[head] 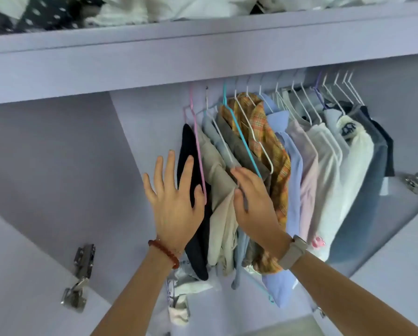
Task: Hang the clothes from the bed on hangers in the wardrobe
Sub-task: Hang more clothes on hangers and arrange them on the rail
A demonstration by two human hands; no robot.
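My left hand [174,202] is up in the wardrobe [130,69] with its fingers spread wide and straight. It holds nothing. My fingertips lie flat on a black garment [187,151], and my thumb sits right by the bottom of a pink hanger [198,146]. A red bead bracelet [164,253] is round that wrist.

Just to the right of it is my right hand [251,202]. Its fingers are almost straight and lie on the clothes. It presses on a beige garment [217,170] and a grey one beside it. My thumb touches the cloth too. I cannot tell if it pinches anything. A watch with a pale strap [293,253] is on that wrist.

Past my right hand a teal hanger [242,139] crosses an orange checked shirt [268,141]. Further right hang a light blue shirt [290,180], a pink one [307,170], white tops and a dark grey one, all on white hangers [300,103], packed close.

Above my hands is a shelf [203,40] with folded things on it. Below my left arm is a metal hinge [81,260].
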